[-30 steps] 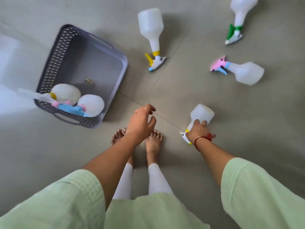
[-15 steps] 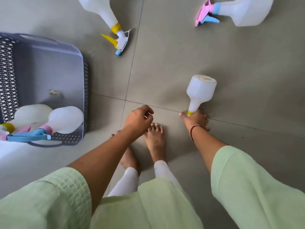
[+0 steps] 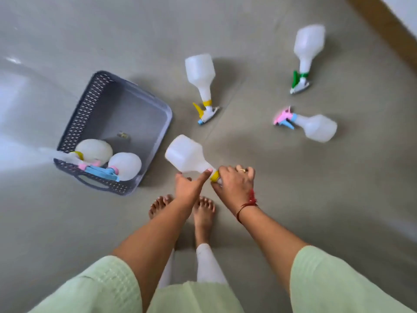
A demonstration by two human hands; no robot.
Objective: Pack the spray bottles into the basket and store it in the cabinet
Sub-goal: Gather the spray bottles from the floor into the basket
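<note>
Basket (image 3: 158,123) rim lies left of held bottle (image 3: 187,154).

A grey tiled floor (image 3: 293,188) fills nearly the whole view, with thin grout lines (image 3: 228,114) crossing it ahead of the hands. Far to the left of the hands, a pale sheen of light (image 3: 15,105) glares off the tiles. Far ahead and to the right, a brown skirting strip (image 3: 388,26) runs along a white wall (image 3: 406,5).
</note>
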